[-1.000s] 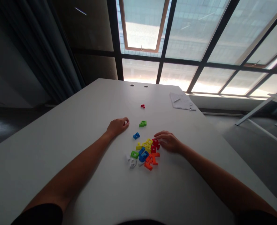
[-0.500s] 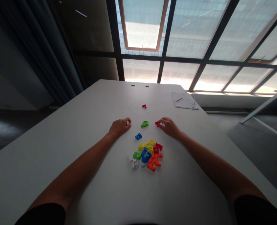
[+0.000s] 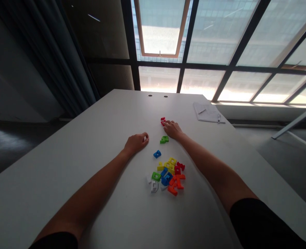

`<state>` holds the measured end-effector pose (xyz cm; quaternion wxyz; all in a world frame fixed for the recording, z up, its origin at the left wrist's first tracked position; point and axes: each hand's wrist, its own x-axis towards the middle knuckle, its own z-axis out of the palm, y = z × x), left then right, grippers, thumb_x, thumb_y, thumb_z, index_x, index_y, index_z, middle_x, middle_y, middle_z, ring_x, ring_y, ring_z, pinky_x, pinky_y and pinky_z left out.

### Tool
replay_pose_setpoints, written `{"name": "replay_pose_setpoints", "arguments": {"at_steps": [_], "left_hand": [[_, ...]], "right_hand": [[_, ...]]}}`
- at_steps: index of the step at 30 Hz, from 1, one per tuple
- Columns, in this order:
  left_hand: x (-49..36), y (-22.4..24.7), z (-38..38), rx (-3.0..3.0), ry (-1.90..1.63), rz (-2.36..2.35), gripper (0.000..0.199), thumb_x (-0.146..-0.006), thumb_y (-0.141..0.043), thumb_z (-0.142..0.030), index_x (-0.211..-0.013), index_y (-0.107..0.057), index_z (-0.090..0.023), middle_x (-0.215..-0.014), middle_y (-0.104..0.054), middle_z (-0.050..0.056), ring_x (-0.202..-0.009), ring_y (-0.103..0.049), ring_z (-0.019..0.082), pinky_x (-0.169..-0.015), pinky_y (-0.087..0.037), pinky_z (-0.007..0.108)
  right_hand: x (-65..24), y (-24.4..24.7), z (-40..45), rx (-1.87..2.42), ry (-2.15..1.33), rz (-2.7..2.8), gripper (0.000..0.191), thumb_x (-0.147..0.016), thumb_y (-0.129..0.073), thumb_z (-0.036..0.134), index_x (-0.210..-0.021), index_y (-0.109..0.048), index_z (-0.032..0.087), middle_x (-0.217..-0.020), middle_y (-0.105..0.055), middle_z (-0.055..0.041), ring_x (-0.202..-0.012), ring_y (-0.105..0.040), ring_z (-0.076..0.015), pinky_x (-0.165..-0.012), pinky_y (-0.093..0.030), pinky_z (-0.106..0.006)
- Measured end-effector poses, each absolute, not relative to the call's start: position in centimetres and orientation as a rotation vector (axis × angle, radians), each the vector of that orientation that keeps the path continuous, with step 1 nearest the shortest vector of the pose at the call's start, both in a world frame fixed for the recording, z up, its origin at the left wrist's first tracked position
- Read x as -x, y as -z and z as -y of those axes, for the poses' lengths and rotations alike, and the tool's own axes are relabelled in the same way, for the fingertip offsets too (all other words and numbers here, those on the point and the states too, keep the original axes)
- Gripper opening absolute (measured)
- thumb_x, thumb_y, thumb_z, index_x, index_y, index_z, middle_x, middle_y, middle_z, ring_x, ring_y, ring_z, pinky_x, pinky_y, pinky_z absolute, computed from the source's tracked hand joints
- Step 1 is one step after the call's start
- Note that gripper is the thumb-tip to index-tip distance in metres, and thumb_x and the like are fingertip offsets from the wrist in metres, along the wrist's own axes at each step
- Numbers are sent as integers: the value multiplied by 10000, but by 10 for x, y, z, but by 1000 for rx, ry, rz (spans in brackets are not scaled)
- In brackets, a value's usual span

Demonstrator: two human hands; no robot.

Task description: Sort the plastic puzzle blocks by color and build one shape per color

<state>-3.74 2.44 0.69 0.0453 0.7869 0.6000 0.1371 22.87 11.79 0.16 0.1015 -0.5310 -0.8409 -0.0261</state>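
The hands are well apart on the desk [image 3: 65, 180], the left hand [image 3: 136, 143] to the left and the right hand [image 3: 171, 129] reaching farther out toward the far edge. The right fingertips [image 3: 166, 123] are on or just against the red pieces [image 3: 163, 121], a small plastic cluster whose long axis runs roughly near to far. The cluster lies at the far-left side of the right hand, and the right hand is plainly the nearer of the two. Whether those fingers are pinching the red pieces or only touching them cannot be told from this view.

The left hand rests curled on the desk, its knuckles up, and holds nothing that can be made out clearly. A pale spot at its fingertips is too small to identify.

Between the hands, a green piece [image 3: 164, 139] sits just near of the right hand, and a blue piece [image 3: 157, 154] lies nearer still. Beyond those, toward the near side, is a loose pile [image 3: 165, 178] of yellow, red, orange, blue, green and white pieces. Far right on the desk lie a notepad [image 3: 207, 113] and a pen [image 3: 218, 118].
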Motion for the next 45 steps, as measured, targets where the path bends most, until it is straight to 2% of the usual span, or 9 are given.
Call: {"name": "replay_pose_setpoints", "arguments": {"at_steps": [12, 18, 26, 28, 31, 34, 37, 39, 45], "left_hand": [[35, -11, -22, -2406, -397, -1831, 261, -990, -519, -447, -1087, -704, -289, -900, -783, 20, -817, -715, 229, -700, -459, 298], [35, -13, -21, -2390, -360, -1831, 277, -1000, -511, -440, -1113, -707, -281, -930, -792, 37, -856, -727, 238, -740, -484, 306], [35, -15, -21, -2398, -383, -1814, 256, -994, -528, -426, -1102, -714, -287, -921, -784, 33, -844, -726, 238, -756, -496, 310], [35, -15, -21, -2394, -378, -1806, 262, -996, -521, -429, -1102, -712, -284, -919, -785, 32, -830, -721, 230, -748, -489, 304], [36, -13, -21, -2397, -383, -1810, 267, -994, -515, -433, -1097, -709, -283, -919, -785, 32, -819, -715, 226, -731, -478, 300], [36, -10, -22, -2409, -397, -1820, 269, -990, -510, -436, -1092, -709, -286, -904, -780, 33, -819, -715, 233, -717, -473, 304], [37, -8, -23, -2420, -408, -1821, 272, -988, -509, -445, -1095, -707, -292, -893, -776, 31, -824, -717, 239, -716, -475, 305], [37, -7, -23, -2420, -411, -1826, 267, -986, -515, -445, -1098, -707, -297, -894, -778, 29, -830, -720, 241, -726, -482, 307], [37, -8, -23, -2423, -410, -1846, 270, -989, -515, -446, -1101, -714, -301, -900, -780, 30, -831, -726, 242, -738, -496, 311]], "right_hand": [[-218, -5, -142, 1706, 67, 2475, 538, -1066, -456, 430, -1594, -499, 334, -1612, -453, -163, -1347, -518, -373, -1081, -457, -546], [-215, -2, -143, 1693, 58, 2456, 531, -1074, -450, 417, -1594, -503, 324, -1554, -539, -166, -1341, -515, -370, -1086, -444, -561], [-212, -4, -138, 1690, 22, 2410, 520, -1067, -474, 383, -1585, -513, 379, -1536, -543, -148, -1315, -539, -356, -1082, -450, -552], [-213, -1, -133, 1678, 1, 2366, 560, -1052, -501, 359, -1611, -478, 363, -1549, -532, -156, -1320, -546, -364, -1082, -458, -551], [-222, 7, -118, 1633, -86, 2213, 610, -1020, -510, 262, -1626, -455, 234, -1514, -569, -187, -1308, -577, -332, -1107, -468, -498], [-239, 16, -96, 1521, -231, 2015, 536, -974, -460, 154, -1496, -585, 147, -1357, -690, -170, -1181, -659, -254, -1086, -501, -411], [-262, 20, -60, 1363, -373, 1936, 392, -914, -497, 139, -1213, -746, 185, -1147, -780, -103, -973, -715, -220, -982, -557, -382], [-276, 19, -29, 1202, -461, 1962, 273, -908, -544, 169, -1043, -778, 209, -1035, -795, -76, -897, -720, -216, -906, -576, -374], [-300, 2, 51, 739, -613, 2169, 203, -1004, -600, 292, -1014, -800, 254, -1017, -781, -90, -968, -718, -246, -922, -571, -433]]}}
